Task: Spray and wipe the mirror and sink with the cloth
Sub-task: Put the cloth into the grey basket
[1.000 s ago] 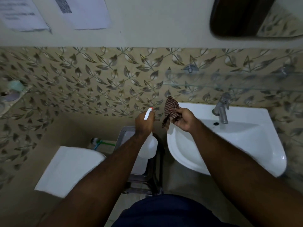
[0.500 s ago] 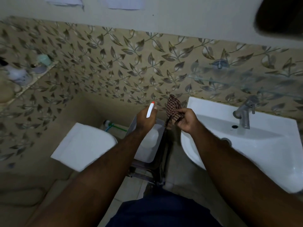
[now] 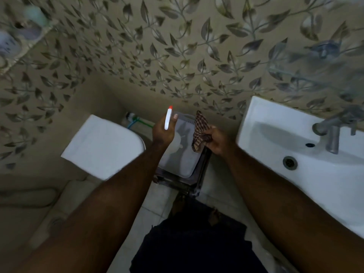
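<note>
Head view showed the left hand (image 3: 162, 133) clasping the spray bottle (image 3: 168, 119), nozzle forward for aiming; the right hand (image 3: 215, 141) bunched the cloth (image 3: 200, 131) beside the sink (image 3: 256, 115), ready for wiping.

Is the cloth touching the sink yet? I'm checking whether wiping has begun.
Apart. The head view shows the cloth bunched in the right hand, with floor and wall visible between it and the sink rim.
</note>
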